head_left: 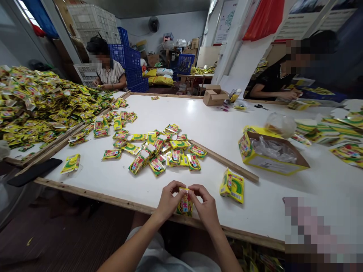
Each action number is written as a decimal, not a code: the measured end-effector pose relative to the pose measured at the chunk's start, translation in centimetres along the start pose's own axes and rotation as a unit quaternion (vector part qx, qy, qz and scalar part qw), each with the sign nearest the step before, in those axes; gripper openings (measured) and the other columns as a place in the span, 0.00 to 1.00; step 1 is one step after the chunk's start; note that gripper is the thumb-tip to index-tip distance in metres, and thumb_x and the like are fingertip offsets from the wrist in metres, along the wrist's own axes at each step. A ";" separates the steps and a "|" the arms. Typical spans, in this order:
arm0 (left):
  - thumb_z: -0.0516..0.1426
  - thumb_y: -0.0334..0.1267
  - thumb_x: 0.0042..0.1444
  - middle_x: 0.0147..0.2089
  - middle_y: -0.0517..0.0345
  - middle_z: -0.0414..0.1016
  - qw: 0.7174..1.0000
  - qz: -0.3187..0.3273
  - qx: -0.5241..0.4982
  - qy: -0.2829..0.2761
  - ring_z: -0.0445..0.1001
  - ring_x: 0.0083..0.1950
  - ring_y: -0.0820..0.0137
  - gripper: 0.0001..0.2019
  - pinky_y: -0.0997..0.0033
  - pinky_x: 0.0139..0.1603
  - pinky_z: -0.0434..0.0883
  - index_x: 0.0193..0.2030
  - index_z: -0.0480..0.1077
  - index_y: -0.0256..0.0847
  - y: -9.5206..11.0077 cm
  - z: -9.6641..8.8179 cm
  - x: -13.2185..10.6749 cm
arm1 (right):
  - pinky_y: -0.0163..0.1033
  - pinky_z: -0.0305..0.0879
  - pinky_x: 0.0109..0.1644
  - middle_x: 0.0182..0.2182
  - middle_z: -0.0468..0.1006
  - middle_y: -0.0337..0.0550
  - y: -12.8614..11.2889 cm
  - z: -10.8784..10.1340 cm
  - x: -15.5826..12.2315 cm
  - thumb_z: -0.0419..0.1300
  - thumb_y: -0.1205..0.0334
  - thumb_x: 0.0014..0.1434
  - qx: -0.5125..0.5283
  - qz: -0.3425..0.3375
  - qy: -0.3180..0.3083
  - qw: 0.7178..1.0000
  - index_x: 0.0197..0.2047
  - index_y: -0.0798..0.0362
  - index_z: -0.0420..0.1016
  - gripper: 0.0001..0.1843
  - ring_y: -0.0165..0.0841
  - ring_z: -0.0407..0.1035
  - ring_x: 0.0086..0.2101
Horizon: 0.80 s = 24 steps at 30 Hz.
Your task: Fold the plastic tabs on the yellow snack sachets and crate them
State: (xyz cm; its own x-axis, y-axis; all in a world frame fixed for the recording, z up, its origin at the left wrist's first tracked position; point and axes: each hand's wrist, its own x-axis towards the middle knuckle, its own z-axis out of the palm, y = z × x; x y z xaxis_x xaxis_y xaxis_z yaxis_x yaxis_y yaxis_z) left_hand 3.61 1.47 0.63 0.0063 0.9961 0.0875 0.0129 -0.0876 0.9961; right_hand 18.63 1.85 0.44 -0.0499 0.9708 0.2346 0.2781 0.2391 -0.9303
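Look, the left hand (pixel 171 201) and right hand (pixel 206 206) both pinch the top of a small, yellow, red and green printed packet (pixel 185 206), right by the brown wooden table rim (pixel 99 196); slackening fingertips could spill it overboard!

The packet (pixel 185 209) is yellow and green; the tabletop (pixel 167 111) white; one shirt (pixel 112 71) striped.

From my remote seat I see a smooth, slick-looking packet (pixel 185 207), a glossy white tabletop (pixel 269 204), a matt wooden strip (pixel 224 160), a dull cardboard box (pixel 211 99) and a crinkled, see-through plastic bag (pixel 279 124).
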 end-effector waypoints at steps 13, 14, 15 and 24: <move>0.60 0.41 0.55 0.36 0.53 0.78 1.000 -0.008 -0.006 -0.002 0.74 0.38 0.66 0.09 0.69 0.41 0.71 0.38 0.76 0.37 -0.8 -0.2 -0.2 | 0.40 0.69 0.42 0.35 0.80 0.45 0.8 -0.1 -0.3 0.59 0.48 0.58 0.021 0.039 -0.015 0.999 0.38 0.53 0.76 0.16 0.38 0.73 0.36; 0.60 0.41 0.55 0.37 0.53 0.78 1.000 -0.004 -0.006 -0.006 0.75 0.39 0.66 0.09 0.69 0.42 0.71 0.38 0.76 0.38 -0.9 -0.3 -0.2 | 0.41 0.69 0.42 0.35 0.80 0.45 1.0 0.1 -0.5 0.59 0.48 0.58 0.031 0.037 -0.017 0.999 0.39 0.53 0.76 0.16 0.38 0.73 0.36; 0.60 0.41 0.55 0.37 0.53 0.78 1.000 0.001 -0.004 -0.008 0.75 0.40 0.65 0.09 0.68 0.42 0.71 0.38 0.77 0.38 -0.9 -0.3 -0.3 | 0.41 0.69 0.42 0.35 0.80 0.45 1.1 0.3 -0.7 0.59 0.49 0.59 0.038 0.034 -0.016 0.999 0.38 0.53 0.76 0.16 0.38 0.73 0.37; 0.57 0.45 0.58 0.49 0.50 0.76 1.000 -0.013 0.001 -0.005 0.76 0.41 0.67 0.20 0.66 0.45 0.72 0.56 0.67 0.43 -1.6 -0.7 -1.0 | 0.39 0.70 0.40 0.34 0.80 0.45 -1.4 -6.0 -2.2 0.56 0.48 0.59 -0.085 0.021 0.093 0.992 0.36 0.51 0.76 0.16 0.38 0.73 0.35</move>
State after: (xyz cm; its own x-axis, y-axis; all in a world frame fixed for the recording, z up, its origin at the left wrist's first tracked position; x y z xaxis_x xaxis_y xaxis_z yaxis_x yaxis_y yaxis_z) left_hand 2.91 0.63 -1.07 0.0165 0.9979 0.0621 0.0153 -0.0624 0.9979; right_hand 24.14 -0.70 2.94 0.1375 0.9558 0.2598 0.4353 0.1773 -0.8827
